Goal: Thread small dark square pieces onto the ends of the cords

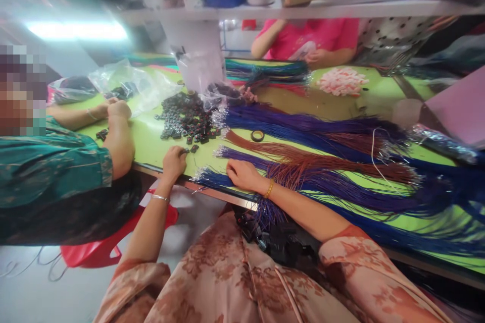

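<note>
My left hand (174,164) is at the table's front edge, its fingers closed on a small black connector (184,151). Just beyond it lies another loose piece, beside a large pile of black connectors (185,116). My right hand (244,174) rests palm down with curled fingers over the blue wires (212,177); its fingertips are partly hidden, and it appears to grip some of them. Purple wires (235,155) and brown wires (257,149) with silvery ends lie in bundles beyond that hand. More black connectors (280,242) sit in my lap.
A black tape roll (257,136) lies near the brown wires. Clear plastic bags (132,83) and a pile of pale pink parts (341,82) are farther back. A co-worker in green (56,161) sits at left, another in pink (310,40) opposite. A shelf (303,11) crosses above.
</note>
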Motion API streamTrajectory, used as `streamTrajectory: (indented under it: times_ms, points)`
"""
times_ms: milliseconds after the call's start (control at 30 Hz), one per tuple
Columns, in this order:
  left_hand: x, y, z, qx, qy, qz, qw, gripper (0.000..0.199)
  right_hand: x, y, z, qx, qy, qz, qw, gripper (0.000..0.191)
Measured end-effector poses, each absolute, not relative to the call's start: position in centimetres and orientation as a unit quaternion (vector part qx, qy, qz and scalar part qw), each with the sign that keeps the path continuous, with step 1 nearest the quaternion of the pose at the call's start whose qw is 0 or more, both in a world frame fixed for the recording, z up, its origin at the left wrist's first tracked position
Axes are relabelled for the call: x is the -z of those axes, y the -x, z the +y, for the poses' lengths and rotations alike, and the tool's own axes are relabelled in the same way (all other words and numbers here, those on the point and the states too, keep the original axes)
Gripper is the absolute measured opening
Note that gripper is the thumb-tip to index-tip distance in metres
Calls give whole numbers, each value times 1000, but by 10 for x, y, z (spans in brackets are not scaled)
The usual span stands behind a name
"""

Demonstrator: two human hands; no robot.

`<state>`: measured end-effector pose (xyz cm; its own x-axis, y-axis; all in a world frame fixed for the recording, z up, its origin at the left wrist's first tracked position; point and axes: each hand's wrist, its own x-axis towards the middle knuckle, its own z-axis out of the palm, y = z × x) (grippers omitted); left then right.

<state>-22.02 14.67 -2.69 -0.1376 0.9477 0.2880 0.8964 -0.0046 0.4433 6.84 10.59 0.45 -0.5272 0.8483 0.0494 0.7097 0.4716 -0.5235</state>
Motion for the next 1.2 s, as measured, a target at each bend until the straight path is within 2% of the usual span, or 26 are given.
streamTrajectory:
  times_ms: [133,300,433,500,600,800,1000,1200]
  points:
    - [21,222,141,-340,-587,726,113,24,-4,-69,107,-272,462,-808,242,12]
    - [2,201,119,-520,-475,619,346,41,0,-70,112,-390,410,-751,339,10]
    - [-16,166,95,-522,-411,531,526,49,2,-70,115,-438,397,-717,369,12]
    - [-18,149,87,-513,-379,503,583,45,2,-70,114,-449,391,-711,374,12]
    - [-14,130,82,-516,-365,482,606,36,0,-70,112,-459,390,-708,369,11]
    - [-4,108,82,-528,-301,410,680,46,-4,-73,108,-449,387,-713,376,8]
    - [5,98,88,-555,-263,385,689,23,-4,-75,109,-425,402,-715,382,6]
    - [9,96,86,-542,-266,361,711,34,-4,-74,108,-392,422,-731,365,10]
